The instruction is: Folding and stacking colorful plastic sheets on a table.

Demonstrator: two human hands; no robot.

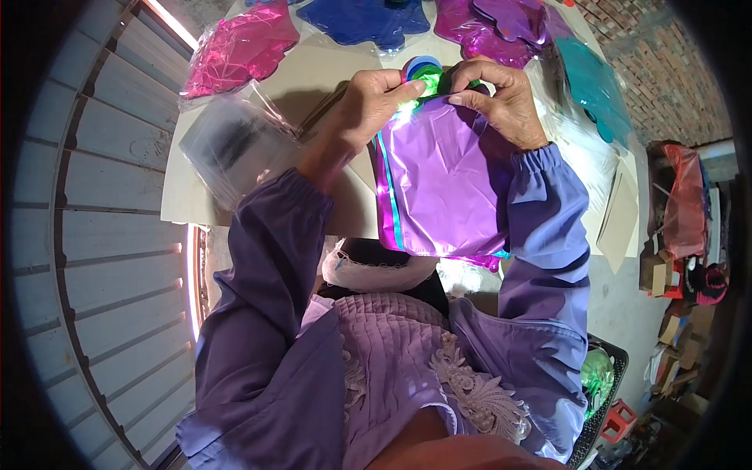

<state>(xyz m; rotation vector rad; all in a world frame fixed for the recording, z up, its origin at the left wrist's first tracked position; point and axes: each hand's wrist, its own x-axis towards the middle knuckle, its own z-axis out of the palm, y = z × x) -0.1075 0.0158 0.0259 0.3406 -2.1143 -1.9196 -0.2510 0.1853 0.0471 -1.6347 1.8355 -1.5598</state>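
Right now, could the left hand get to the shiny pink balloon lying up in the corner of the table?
Probably yes. The pink foil balloon lies on the left hand's side with bare table between them. But that hand is pinching the folded purple foil stack, so it would need to let go first.

foil sheet [446, 188] – shiny purple, teal edge stripe | sleeves [270, 258] – plain violet | brick wall [666, 70] – red-brown

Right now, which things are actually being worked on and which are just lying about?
In use: left hand and right hand pinch the top edge of the purple foil stack, at its green piece.

Lying about: pink foil pack, blue foil shape, teal foil shape, clear plastic bags, table.
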